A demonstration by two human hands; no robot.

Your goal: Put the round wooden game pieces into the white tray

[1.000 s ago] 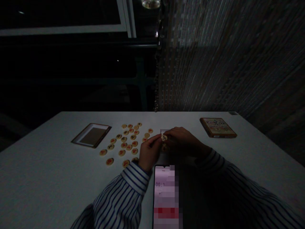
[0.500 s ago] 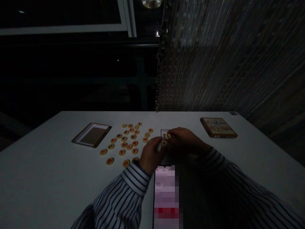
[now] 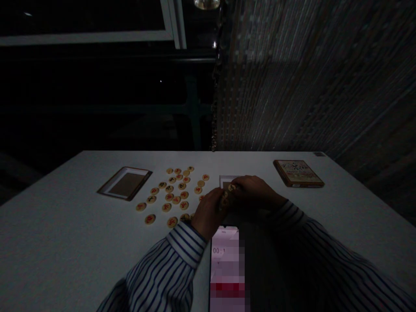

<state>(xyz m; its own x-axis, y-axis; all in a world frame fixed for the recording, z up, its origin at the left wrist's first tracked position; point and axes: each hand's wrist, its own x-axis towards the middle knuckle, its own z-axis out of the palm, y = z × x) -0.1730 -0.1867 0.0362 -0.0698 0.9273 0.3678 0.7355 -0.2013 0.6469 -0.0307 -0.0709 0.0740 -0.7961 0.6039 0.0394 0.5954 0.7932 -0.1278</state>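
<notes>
Over a small open box (image 3: pixel 224 177), my two hands meet close together. My left hand (image 3: pixel 208 212) is closed around round xiangqi pieces (image 3: pixel 225 202) at its fingertips; how many is unclear in the dim light. My right hand (image 3: pixel 255 191) pinches another xiangqi piece (image 3: pixel 231 187) that bears a dark character. The hands cover most of the box, so its contents stay hidden. Left of them, several loose wooden xiangqi pieces (image 3: pixel 169 197) with red or black characters lie scattered flat on the white table (image 3: pixel 81 242).
A phone (image 3: pixel 224 264) with a lit timer screen lies just below my hands. To the left rests an open box lid or tray (image 3: pixel 126 184). A closed printed box (image 3: pixel 298 173) sits at right. Behind the table hangs a bead curtain (image 3: pixel 260 95).
Both hands have shifted slightly, and the pieces between the fingers have turned and moved a little. The piece in my right hand is slightly farther right. The loose pieces nearby lie where they were.
</notes>
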